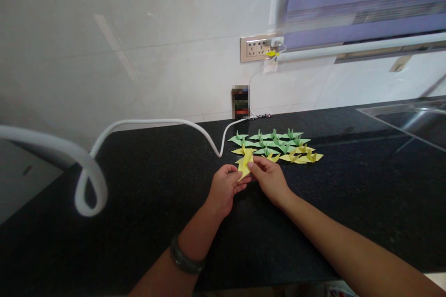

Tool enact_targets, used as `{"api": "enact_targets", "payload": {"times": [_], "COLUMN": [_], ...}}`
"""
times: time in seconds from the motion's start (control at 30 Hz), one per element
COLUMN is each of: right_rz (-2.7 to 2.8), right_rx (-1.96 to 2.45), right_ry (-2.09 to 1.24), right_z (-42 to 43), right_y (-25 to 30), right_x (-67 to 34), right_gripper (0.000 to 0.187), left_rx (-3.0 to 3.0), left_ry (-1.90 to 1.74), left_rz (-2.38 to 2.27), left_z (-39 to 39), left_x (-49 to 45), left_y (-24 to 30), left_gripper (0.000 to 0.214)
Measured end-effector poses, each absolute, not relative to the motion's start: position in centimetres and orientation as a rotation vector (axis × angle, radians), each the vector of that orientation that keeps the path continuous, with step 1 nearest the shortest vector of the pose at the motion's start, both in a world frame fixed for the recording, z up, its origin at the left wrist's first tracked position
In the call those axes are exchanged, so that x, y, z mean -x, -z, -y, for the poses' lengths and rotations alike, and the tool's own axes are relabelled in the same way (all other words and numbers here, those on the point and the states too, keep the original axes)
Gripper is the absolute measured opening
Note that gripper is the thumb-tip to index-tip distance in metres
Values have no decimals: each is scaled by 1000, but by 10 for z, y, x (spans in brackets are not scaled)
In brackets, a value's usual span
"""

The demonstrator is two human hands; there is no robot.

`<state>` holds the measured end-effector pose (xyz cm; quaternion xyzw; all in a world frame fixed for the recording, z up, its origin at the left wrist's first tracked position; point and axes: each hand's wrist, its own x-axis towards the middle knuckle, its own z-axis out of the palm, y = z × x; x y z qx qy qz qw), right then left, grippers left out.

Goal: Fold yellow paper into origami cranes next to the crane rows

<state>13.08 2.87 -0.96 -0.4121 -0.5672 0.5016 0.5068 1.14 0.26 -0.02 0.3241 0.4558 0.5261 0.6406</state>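
A piece of yellow folded paper (pixel 246 163) is held up between both hands over the dark countertop. My left hand (pixel 226 186) pinches its lower left edge, the thumb in front. On the other side, my right hand (pixel 270 177) grips the right edge between thumb and fingers. Just behind the hands stand several green paper cranes (pixel 274 141) in rows. Several yellow paper cranes (pixel 306 153) sit at the front and right of that group, some partly hidden by the hands and the held paper.
A thick white cable (pixel 156 121) loops over the left of the black countertop (pixel 139 232). Against the tiled wall leans a small blurred-out device (pixel 240 102). Above it is a wall socket (pixel 256 48) with a white charger (pixel 277 41). A sink edge (pixel 400 125) lies at right.
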Motion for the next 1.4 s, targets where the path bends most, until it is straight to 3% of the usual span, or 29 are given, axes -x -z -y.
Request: {"api": "enact_targets", "payload": {"times": [0.23, 0.5, 0.9, 1.4], "right_rz": [1450, 1405, 1520, 1240], "right_rx": [1088, 1041, 989, 955], "right_ry": [-996, -1077, -732, -1225], "right_z": [-31, -28, -21, -21], "right_y": [10, 13, 5, 7], "right_x": [-134, -130, -130, -127], "right_gripper": [26, 21, 18, 25], "left_rx": [-948, -861, -957, -1119], "left_ry": [-1196, -1226, -1365, -1327], "left_rz": [-1151, -1095, -1167, -1212], "left_z": [-1, -3, -3, -5], "left_x": [-15, -13, -14, -11], "left_y": [0, 2, 5, 6], "left_gripper": [22, 32, 35, 30]}}
